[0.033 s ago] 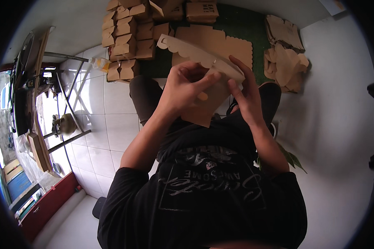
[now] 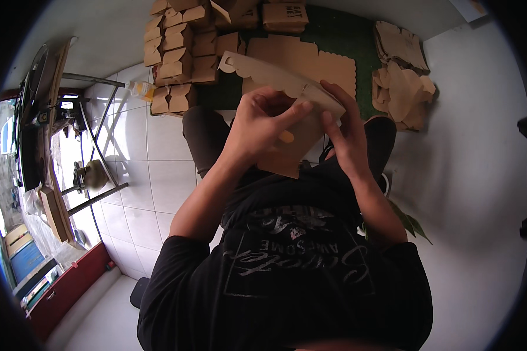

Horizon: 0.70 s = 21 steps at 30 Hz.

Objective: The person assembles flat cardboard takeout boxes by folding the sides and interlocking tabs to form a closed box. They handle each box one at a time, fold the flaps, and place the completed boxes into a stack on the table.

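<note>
Above my lap I hold a partly folded brown cardboard box with a scalloped flap and a hole near the flap's far left corner. My left hand grips it from the left, thumb pressed on the panel and the other fingers curled behind or inside the fold. From the right, my right hand clasps the box's corner between thumb and fingers. Just beyond it, a flat scalloped cardboard sheet lies on a green mat. The box's far side is partly hidden.
Folded brown boxes are stacked at the far left, beside a bottle of yellow liquid. Flat cardboard blanks and loose cut pieces lie at the far right. A metal-framed rack stands left on the tiles; green leaves show at right.
The box has tilted slightly in my hands: its far left corner is a little lower and further left, its lower flap slightly further right. Both hands keep their grip.
</note>
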### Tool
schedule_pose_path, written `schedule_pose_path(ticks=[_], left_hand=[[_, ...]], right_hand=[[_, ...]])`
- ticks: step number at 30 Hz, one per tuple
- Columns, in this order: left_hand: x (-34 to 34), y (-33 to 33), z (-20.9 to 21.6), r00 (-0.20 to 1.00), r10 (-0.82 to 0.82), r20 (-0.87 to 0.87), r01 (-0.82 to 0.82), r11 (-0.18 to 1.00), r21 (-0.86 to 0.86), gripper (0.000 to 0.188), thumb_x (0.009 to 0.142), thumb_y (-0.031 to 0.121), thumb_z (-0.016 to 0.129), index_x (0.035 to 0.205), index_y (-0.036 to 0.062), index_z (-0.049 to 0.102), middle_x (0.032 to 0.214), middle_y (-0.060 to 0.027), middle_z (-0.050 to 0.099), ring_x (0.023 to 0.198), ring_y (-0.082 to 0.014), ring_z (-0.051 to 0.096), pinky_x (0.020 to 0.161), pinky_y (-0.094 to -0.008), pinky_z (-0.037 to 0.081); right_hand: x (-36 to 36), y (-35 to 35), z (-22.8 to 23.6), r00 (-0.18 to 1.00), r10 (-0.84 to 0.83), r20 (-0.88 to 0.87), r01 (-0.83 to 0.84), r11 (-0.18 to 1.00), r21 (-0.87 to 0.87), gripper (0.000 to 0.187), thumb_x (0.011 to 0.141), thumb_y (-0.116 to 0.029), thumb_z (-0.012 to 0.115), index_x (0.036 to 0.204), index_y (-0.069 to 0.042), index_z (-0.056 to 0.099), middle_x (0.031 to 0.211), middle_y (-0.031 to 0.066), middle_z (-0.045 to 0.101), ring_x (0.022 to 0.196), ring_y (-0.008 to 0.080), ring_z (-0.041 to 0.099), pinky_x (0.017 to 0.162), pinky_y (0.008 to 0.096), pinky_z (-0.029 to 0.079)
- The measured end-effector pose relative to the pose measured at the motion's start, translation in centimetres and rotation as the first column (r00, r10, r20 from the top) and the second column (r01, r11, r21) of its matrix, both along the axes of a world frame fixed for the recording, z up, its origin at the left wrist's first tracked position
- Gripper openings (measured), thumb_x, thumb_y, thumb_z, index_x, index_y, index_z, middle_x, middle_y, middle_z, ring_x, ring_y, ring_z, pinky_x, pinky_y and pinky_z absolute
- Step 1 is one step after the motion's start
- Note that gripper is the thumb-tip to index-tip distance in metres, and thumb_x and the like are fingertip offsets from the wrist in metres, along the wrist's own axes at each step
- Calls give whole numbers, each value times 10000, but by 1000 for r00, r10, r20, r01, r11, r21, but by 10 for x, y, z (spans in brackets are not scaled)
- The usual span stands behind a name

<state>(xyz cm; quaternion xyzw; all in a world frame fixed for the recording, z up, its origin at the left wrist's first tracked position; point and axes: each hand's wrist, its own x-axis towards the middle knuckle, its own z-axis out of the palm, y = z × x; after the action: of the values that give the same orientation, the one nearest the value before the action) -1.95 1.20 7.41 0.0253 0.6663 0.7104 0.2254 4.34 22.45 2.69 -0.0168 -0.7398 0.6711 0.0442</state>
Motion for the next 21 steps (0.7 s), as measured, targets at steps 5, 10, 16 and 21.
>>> schedule_pose_path(ticks=[5,10,16,21], left_hand=[[3,4,-2,995,86,-51,-91,992,-88,473,1026,406,920,1188,-34,865,961,-100,871,853,-126,804,756,-301,637],[2,1,-7,985,86,-151,-119,966,-231,491,1019,422,926,1160,-45,868,866,-92,849,756,-117,786,660,-300,618],[2,-2,-6,971,99,-218,-141,973,-185,476,1021,390,930,1149,-63,859,862,-93,850,726,-105,778,614,-288,596],[4,-2,-2,980,90,-178,-121,977,-175,462,1031,378,923,1136,-66,857,877,-95,856,744,-107,787,632,-283,607]], right_hand=[[-2,-9,-5,990,-17,-140,30,995,91,431,1144,-219,757,1564,-143,701,1640,148,484,1568,312,526,1079,411,696],[-3,-18,-11,985,-61,-159,84,986,147,524,1144,-257,770,1637,-148,632,1646,163,477,1519,313,582,1074,401,692],[6,-19,-20,946,226,230,-17,747,-665,1122,1112,-379,825,1868,-241,7,1836,173,251,1709,378,330,1304,571,490],[2,-28,-42,974,214,75,-140,826,-546,1249,1068,-426,872,1864,-253,-75,1867,185,182,1741,389,264,1396,593,322]])
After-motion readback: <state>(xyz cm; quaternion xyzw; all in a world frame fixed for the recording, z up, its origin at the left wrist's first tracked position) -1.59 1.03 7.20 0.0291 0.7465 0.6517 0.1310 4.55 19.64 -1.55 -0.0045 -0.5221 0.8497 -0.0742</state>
